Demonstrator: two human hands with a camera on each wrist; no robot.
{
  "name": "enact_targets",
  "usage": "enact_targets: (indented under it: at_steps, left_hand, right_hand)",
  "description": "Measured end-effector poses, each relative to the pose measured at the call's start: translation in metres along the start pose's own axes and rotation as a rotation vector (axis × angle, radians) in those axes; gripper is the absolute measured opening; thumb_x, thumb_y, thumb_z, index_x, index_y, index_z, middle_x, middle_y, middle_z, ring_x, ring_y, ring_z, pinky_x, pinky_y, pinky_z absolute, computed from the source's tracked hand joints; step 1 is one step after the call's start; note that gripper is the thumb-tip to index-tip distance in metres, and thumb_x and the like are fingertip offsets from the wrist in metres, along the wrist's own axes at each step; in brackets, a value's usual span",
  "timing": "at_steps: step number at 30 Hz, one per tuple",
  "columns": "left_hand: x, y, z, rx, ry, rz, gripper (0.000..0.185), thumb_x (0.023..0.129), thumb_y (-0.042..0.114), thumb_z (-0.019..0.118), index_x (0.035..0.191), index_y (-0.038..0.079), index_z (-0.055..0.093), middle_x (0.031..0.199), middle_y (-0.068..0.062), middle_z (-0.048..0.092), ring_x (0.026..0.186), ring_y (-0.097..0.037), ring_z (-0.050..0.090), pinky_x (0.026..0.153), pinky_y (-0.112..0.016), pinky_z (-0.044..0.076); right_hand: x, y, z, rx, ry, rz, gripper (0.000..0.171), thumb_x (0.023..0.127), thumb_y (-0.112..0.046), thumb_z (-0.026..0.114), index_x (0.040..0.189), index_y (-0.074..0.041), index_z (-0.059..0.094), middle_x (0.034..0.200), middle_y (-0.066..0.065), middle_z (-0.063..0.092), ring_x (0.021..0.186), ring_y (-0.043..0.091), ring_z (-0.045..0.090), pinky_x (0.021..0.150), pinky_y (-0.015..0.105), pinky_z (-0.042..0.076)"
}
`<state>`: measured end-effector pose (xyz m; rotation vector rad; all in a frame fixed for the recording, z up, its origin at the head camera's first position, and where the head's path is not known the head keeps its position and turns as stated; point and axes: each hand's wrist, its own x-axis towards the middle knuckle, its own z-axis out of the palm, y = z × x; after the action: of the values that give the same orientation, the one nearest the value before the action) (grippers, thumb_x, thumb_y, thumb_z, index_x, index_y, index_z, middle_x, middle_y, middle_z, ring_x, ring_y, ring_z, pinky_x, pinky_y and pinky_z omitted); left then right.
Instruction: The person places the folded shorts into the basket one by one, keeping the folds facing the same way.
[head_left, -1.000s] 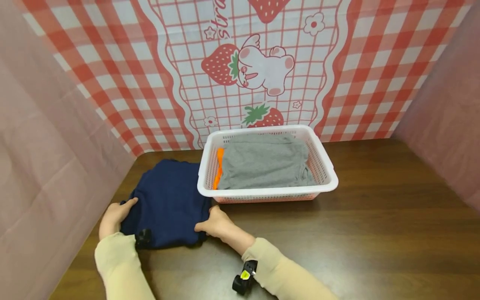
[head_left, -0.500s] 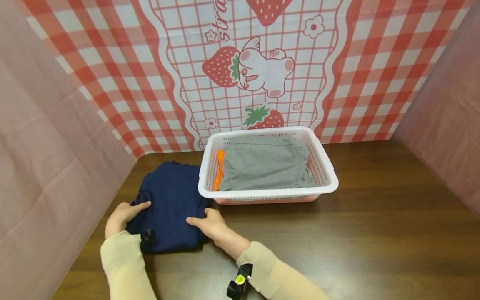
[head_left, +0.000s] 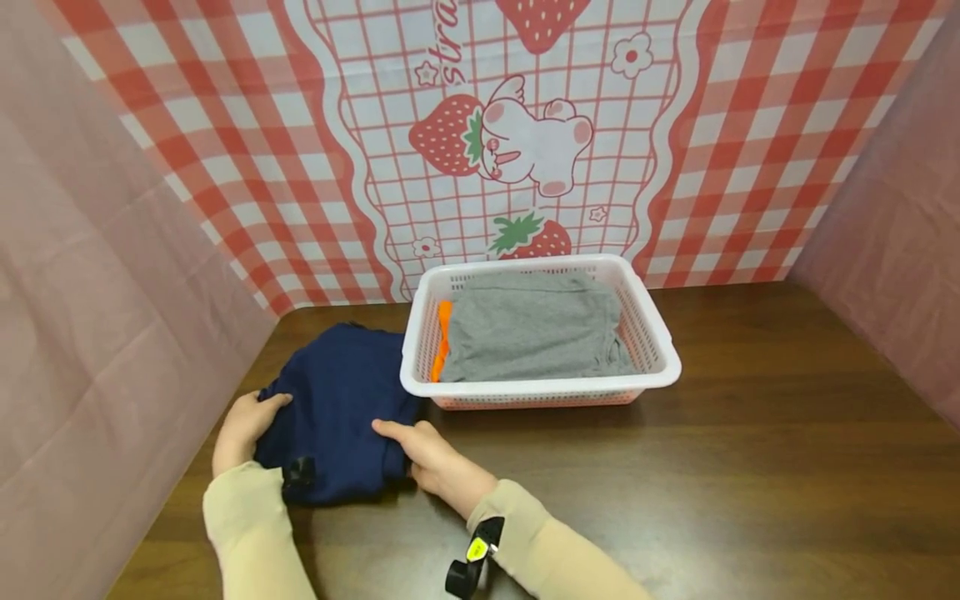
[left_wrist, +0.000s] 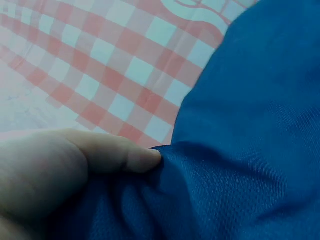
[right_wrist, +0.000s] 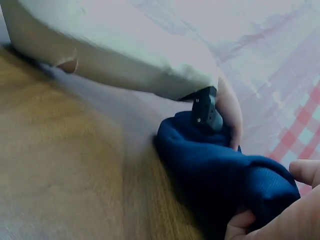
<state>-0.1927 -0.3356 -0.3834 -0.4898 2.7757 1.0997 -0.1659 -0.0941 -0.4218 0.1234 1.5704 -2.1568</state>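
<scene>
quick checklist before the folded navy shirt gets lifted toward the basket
1. Left hand grips the navy shirt at its left edge: ok, the left wrist view shows the thumb pressed into the cloth.
2. Right hand grips the shirt's right edge: ok, fingers curl round the fabric.
3. Shirt is a compact bundle, nothing trailing: ok as far as shown; underside hidden.
4. White basket has room on top: ok, the grey garment lies flat below the rim.
5. Orange item tucked inside the basket: ok.
6. Shirt clear of the basket wall: cannot tell, they look close.
</scene>
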Motion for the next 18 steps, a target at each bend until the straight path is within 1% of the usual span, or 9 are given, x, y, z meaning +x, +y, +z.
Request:
enact_targets:
  at_steps: [2,4,6,7,8,11,13,14,18]
  left_hand:
    - [0.0,0.001,0.0,-0.025,-0.005,-0.001,0.067,0.091,0.035,0.043,0.13,-0.017,0.03,0.13,-0.038,0.034,0.114,-0.048,0.04,0.095,-0.051,0.036]
    - [0.0,0.002,-0.001,-0.064,-0.003,0.006,0.069,0.09,0.036,0.044,0.131,-0.017,0.029,0.131,-0.037,0.034,0.114,-0.047,0.04,0.095,-0.051,0.036]
    - [0.0,0.002,-0.001,-0.13,-0.015,0.007,0.071,0.089,0.039,0.047,0.132,-0.015,0.029,0.131,-0.035,0.035,0.112,-0.044,0.042,0.094,-0.049,0.038]
    - [0.0,0.002,-0.001,-0.174,-0.008,0.0,0.07,0.088,0.039,0.049,0.131,-0.014,0.033,0.128,-0.033,0.04,0.108,-0.042,0.046,0.09,-0.047,0.041]
    - [0.0,0.002,-0.002,-0.217,-0.019,-0.003,0.07,0.088,0.041,0.05,0.131,-0.012,0.034,0.127,-0.032,0.04,0.105,-0.039,0.048,0.086,-0.045,0.043]
    - [-0.004,0.005,-0.007,-0.308,-0.038,-0.015,0.074,0.087,0.046,0.051,0.134,-0.007,0.032,0.131,-0.026,0.038,0.105,-0.034,0.047,0.083,-0.04,0.044]
    - [-0.008,0.009,-0.01,-0.334,-0.034,-0.013,0.074,0.088,0.047,0.049,0.137,-0.005,0.03,0.134,-0.024,0.035,0.107,-0.033,0.045,0.083,-0.038,0.043]
    - [-0.011,0.012,-0.012,-0.333,-0.045,-0.007,0.076,0.089,0.048,0.047,0.139,-0.004,0.025,0.139,-0.023,0.03,0.112,-0.033,0.041,0.086,-0.038,0.041]
    - [-0.017,0.02,-0.017,-0.363,-0.011,-0.003,0.072,0.09,0.046,0.044,0.141,-0.001,0.025,0.141,-0.02,0.028,0.116,-0.033,0.038,0.09,-0.038,0.038]
  right_hand:
    - [0.003,-0.001,-0.001,0.072,-0.031,0.036,0.04,0.081,-0.018,0.064,0.11,0.006,0.051,0.1,0.011,0.063,0.081,0.017,0.063,0.078,0.033,0.051]
    - [0.005,-0.001,-0.002,0.099,-0.044,0.053,0.034,0.081,-0.018,0.064,0.106,0.003,0.054,0.094,0.008,0.065,0.077,0.015,0.063,0.076,0.031,0.052]
    - [0.007,-0.002,-0.002,0.112,-0.045,0.057,0.032,0.081,-0.017,0.064,0.104,0.003,0.055,0.091,0.006,0.064,0.075,0.014,0.062,0.075,0.03,0.052]
    - [0.007,-0.001,-0.002,0.116,-0.043,0.055,0.033,0.08,-0.016,0.064,0.104,0.003,0.055,0.091,0.005,0.063,0.075,0.014,0.061,0.075,0.029,0.051]
    - [0.007,-0.001,-0.001,0.116,-0.041,0.051,0.034,0.079,-0.016,0.064,0.106,0.004,0.054,0.092,0.006,0.062,0.075,0.013,0.061,0.076,0.029,0.051]
    - [0.005,0.001,0.001,0.093,-0.019,0.039,0.048,0.077,-0.013,0.064,0.116,0.009,0.046,0.104,0.008,0.057,0.082,0.015,0.057,0.082,0.029,0.048]
    - [0.003,0.001,0.004,0.081,-0.001,0.03,0.059,0.077,-0.012,0.064,0.124,0.012,0.038,0.116,0.012,0.051,0.091,0.017,0.053,0.089,0.031,0.044]
    - [0.002,0.001,0.005,0.079,0.005,0.024,0.062,0.077,-0.012,0.063,0.126,0.013,0.034,0.12,0.014,0.047,0.095,0.019,0.052,0.091,0.032,0.043]
    - [-0.001,-0.002,0.01,0.072,0.012,0.006,0.065,0.08,-0.01,0.058,0.13,0.015,0.027,0.132,0.022,0.038,0.111,0.028,0.046,0.102,0.038,0.033]
